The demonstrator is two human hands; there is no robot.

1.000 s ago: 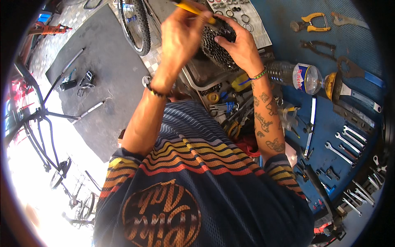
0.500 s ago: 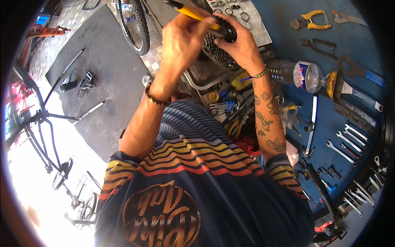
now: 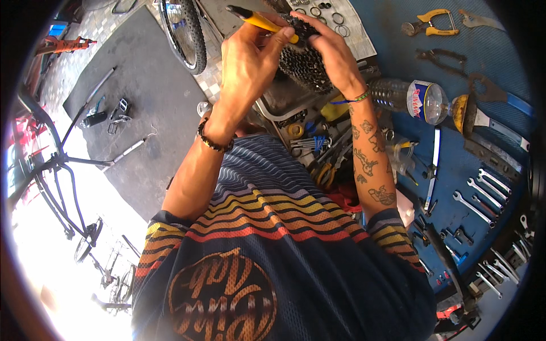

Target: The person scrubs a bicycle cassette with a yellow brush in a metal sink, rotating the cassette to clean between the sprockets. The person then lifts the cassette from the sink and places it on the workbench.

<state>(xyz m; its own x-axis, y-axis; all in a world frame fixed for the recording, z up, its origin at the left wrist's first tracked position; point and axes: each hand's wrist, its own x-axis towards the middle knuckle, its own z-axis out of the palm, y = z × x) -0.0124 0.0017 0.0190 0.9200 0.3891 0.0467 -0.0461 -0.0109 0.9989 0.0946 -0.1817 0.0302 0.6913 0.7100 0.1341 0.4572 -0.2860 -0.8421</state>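
My left hand [image 3: 247, 62] is closed round the yellow handle of a brush [image 3: 263, 21], whose black butt points up and to the left. The brush's far end meets the middle of a dark bicycle cassette [image 3: 307, 68], where its tip is mostly hidden. My right hand [image 3: 338, 62] grips the cassette from the right side, with fingers over its top edge and the thumb near the hub hole. The toothed sprockets face left and down, tilted toward me. Below both hands lies a metal-rimmed tray [image 3: 284, 116].
A clear plastic bottle [image 3: 418, 102] lies on the blue bench [image 3: 392, 34], by a yellow funnel-like piece [image 3: 463, 113]. Pliers [image 3: 435, 24] and several wrenches [image 3: 475, 207] are spread there. Rings lie on a paper sheet [image 3: 361, 40]. A bicycle wheel [image 3: 190, 45] stands beyond a dark mat [image 3: 153, 74].
The brush's tip has shifted slightly left and its butt has moved a little down. My right hand's thumb has slid from the cassette's near face toward its hub. Both hands keep their hold.
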